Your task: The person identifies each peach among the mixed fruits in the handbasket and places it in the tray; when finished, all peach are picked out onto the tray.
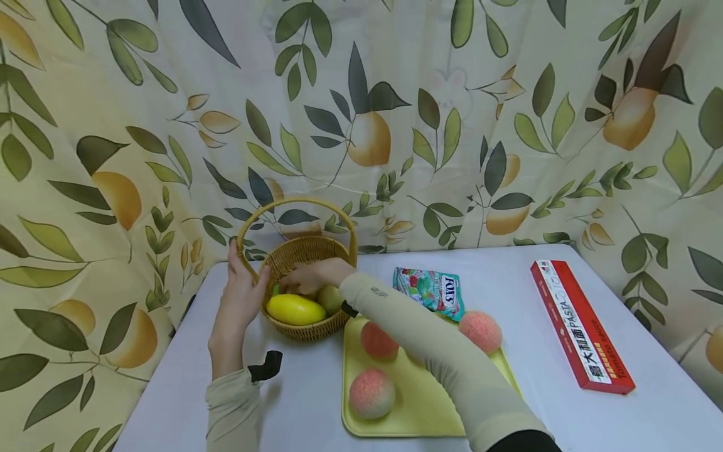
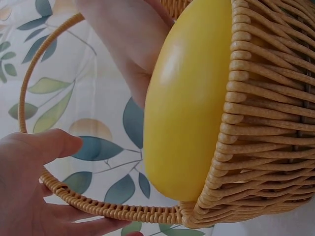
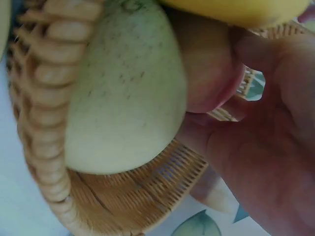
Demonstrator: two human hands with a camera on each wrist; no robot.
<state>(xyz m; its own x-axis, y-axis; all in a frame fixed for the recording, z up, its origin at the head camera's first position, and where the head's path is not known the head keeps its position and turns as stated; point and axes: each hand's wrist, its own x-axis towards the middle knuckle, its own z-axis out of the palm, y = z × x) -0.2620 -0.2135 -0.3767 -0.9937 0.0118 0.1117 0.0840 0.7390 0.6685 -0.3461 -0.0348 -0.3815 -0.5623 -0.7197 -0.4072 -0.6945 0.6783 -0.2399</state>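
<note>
A wicker basket (image 1: 307,331) with a tall arched handle stands at the back left of the table. My left hand (image 1: 240,301) holds the handle's left side, thumb apart from the fingers in the left wrist view. Inside the basket, my right hand (image 1: 316,276) grips a reddish round fruit (image 3: 211,73) between thumb and fingers; its exact kind is unclear. Beside that fruit lies a pale green, speckled, pear-like fruit (image 3: 128,93). A smooth, long yellow fruit (image 2: 189,103) rests against the basket's near rim. The right fingertips are partly hidden.
A yellow tray (image 1: 429,408) in front bears pink peaches (image 1: 371,393), partly covered by the right forearm. Behind it lies a teal FOX'S candy bag (image 1: 429,290). A red pasta box (image 1: 582,326) is at the right. A leaf-patterned curtain (image 1: 395,207) hangs behind the table.
</note>
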